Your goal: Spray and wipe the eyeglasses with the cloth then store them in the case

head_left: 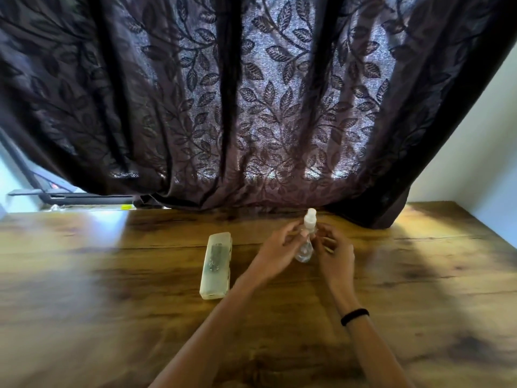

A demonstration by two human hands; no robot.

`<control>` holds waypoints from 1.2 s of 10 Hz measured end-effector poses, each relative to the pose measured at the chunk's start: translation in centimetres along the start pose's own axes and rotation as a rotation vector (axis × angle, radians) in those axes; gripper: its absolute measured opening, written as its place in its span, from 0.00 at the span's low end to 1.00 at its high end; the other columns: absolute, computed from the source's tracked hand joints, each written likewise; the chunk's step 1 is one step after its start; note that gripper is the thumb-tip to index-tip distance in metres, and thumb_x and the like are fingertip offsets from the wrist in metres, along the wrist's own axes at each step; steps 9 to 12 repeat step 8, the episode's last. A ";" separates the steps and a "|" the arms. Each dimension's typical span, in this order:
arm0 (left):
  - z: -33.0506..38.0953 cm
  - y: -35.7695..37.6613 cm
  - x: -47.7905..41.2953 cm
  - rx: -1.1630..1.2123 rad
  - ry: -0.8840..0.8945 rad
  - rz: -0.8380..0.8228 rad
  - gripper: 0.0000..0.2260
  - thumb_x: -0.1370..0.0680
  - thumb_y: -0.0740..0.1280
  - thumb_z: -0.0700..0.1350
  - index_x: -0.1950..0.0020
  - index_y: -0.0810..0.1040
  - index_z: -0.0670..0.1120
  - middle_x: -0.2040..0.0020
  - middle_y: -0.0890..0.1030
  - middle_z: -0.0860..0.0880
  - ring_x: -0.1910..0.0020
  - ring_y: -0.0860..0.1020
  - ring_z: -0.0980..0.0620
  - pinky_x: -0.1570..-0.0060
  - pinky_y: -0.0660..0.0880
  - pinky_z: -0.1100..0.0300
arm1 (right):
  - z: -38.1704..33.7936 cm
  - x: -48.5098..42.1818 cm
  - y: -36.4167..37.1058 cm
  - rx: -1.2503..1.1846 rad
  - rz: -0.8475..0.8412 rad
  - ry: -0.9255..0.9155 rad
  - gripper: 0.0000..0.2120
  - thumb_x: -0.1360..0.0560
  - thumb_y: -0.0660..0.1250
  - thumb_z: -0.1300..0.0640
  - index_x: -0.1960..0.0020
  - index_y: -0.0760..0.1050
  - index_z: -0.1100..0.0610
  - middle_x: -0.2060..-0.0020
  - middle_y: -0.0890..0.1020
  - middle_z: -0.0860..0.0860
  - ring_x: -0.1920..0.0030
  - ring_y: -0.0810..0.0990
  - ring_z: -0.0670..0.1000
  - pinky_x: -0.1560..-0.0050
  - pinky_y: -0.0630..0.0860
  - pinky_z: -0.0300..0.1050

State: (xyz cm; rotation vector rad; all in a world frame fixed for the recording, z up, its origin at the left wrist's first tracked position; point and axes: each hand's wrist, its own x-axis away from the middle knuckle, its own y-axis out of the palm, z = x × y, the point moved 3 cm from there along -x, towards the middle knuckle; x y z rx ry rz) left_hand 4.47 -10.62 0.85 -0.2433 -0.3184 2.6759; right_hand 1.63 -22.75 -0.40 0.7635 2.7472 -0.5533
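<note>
Eyeglasses cannot be made out in this frame; the pale translucent plastic eyeglass case [215, 265] lies closed and flat on the wooden table [84, 275], left of centre, its long axis running toward the curtain. Whether the glasses or a cloth are inside cannot be told. Just right of the case, at frame centre, the small clear spray bottle with a white cap [307, 236] stands upright on the table. Your left hand [275, 252] reaches to the bottle from the left, thumb and fingers curled around its neck and pinching it. Your right hand [334, 252] sits just right of the bottle with fingers bent toward it; blur prevents telling whether they touch the bottle. A black band [354, 316] circles your right wrist. Across the upper frame hangs a dark purple leaf-patterned curtain [251, 107], its hem resting on the far table edge. A dark laptop [70, 196] shows at middle left.
</note>
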 end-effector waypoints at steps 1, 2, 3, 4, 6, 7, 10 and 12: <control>-0.2 -3.2 -0.4 0.027 0.005 0.124 0.15 0.22 0.61 0.46 0.35 0.71 0.47 0.48 0.77 0.57 0.51 0.76 0.66 0.53 0.72 0.74 | -1.5 -0.9 3.1 -0.047 -0.050 -0.003 0.12 0.27 0.68 0.62 0.44 0.75 0.60 0.58 0.79 0.48 0.60 0.78 0.43 0.67 0.73 0.26; -0.9 -6.1 -0.5 0.044 -0.009 0.228 0.10 0.22 0.62 0.45 0.42 0.74 0.55 0.51 0.79 0.59 0.50 0.77 0.61 0.48 0.74 0.61 | -2.7 -1.6 6.1 -0.112 -0.162 -0.001 0.13 0.26 0.67 0.61 0.42 0.75 0.59 0.53 0.80 0.49 0.57 0.77 0.41 0.60 0.74 0.29; -2.0 -8.3 -0.5 0.066 -0.035 0.305 0.11 0.22 0.62 0.46 0.40 0.75 0.54 0.48 0.81 0.55 0.48 0.78 0.59 0.44 0.73 0.58 | -3.4 -2.1 8.7 -0.186 -0.267 0.010 0.11 0.24 0.64 0.63 0.42 0.75 0.59 0.48 0.81 0.54 0.50 0.79 0.50 0.51 0.78 0.44; -3.0 -9.7 -0.5 0.092 -0.106 0.356 0.15 0.23 0.63 0.46 0.36 0.73 0.48 0.42 0.80 0.48 0.44 0.77 0.52 0.38 0.72 0.48 | -3.4 -2.3 10.4 -0.207 -0.304 0.058 0.10 0.24 0.63 0.63 0.43 0.75 0.61 0.48 0.81 0.57 0.49 0.79 0.54 0.47 0.77 0.53; -4.6 -10.1 -0.2 0.070 -0.187 0.402 0.18 0.23 0.63 0.47 0.33 0.69 0.48 0.41 0.79 0.47 0.44 0.77 0.50 0.39 0.72 0.44 | -2.4 -2.0 12.1 -0.225 -0.354 0.105 0.09 0.24 0.63 0.63 0.44 0.76 0.61 0.52 0.80 0.55 0.50 0.79 0.54 0.49 0.77 0.48; -4.6 -9.9 0.1 0.059 -0.156 0.417 0.17 0.23 0.63 0.45 0.34 0.70 0.47 0.42 0.79 0.47 0.45 0.78 0.50 0.41 0.73 0.44 | -2.1 -1.9 12.2 -0.230 -0.362 0.097 0.10 0.24 0.63 0.63 0.43 0.75 0.60 0.53 0.79 0.53 0.52 0.78 0.52 0.50 0.77 0.48; -4.2 -9.7 0.1 -0.019 -0.132 0.454 0.20 0.23 0.63 0.45 0.32 0.66 0.46 0.39 0.77 0.44 0.43 0.76 0.49 0.41 0.73 0.50 | -1.9 -2.0 11.9 -0.234 -0.382 0.089 0.11 0.23 0.62 0.63 0.42 0.74 0.60 0.51 0.80 0.53 0.52 0.79 0.50 0.53 0.76 0.42; -4.2 -9.7 0.1 -0.019 -0.132 0.454 0.20 0.23 0.63 0.45 0.32 0.66 0.46 0.39 0.77 0.44 0.43 0.76 0.49 0.41 0.73 0.50 | -1.9 -2.0 11.9 -0.234 -0.382 0.089 0.11 0.23 0.62 0.63 0.42 0.74 0.60 0.51 0.80 0.53 0.52 0.79 0.50 0.53 0.76 0.42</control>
